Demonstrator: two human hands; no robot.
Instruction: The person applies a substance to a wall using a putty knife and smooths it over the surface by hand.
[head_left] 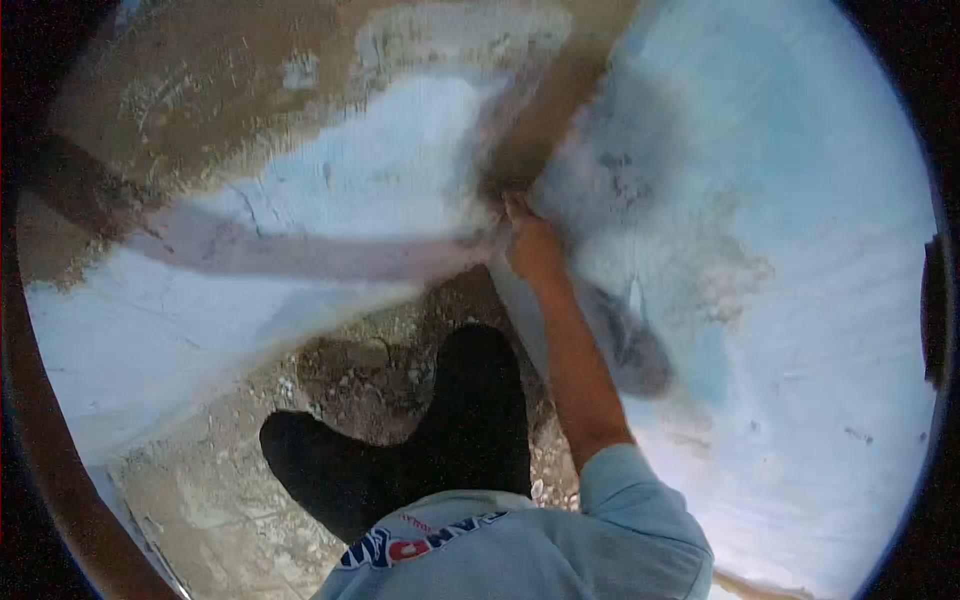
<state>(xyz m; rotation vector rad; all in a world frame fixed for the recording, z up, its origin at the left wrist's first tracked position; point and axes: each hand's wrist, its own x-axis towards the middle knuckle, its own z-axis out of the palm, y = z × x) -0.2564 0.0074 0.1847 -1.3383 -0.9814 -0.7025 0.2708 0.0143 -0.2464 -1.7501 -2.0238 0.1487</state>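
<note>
My right hand [535, 245] reaches out to the corner where two walls meet. One finger or the thumb points up along the corner, and the other fingers look curled. Whatever may be in them is too small or hidden to make out. Beside the hand, the right wall [800, 250] has whitish-blue paint with grey smudges and rough patches. The left wall [370, 150] is white in a band, with bare brown plaster above it. My left hand is not in view.
My legs in dark trousers stand on a rough, dirty floor [220, 500] strewn with small debris. Brown patchy plaster [220, 90] covers the upper left. Shadows fall across both walls. A dark object [933, 310] shows at the far right edge.
</note>
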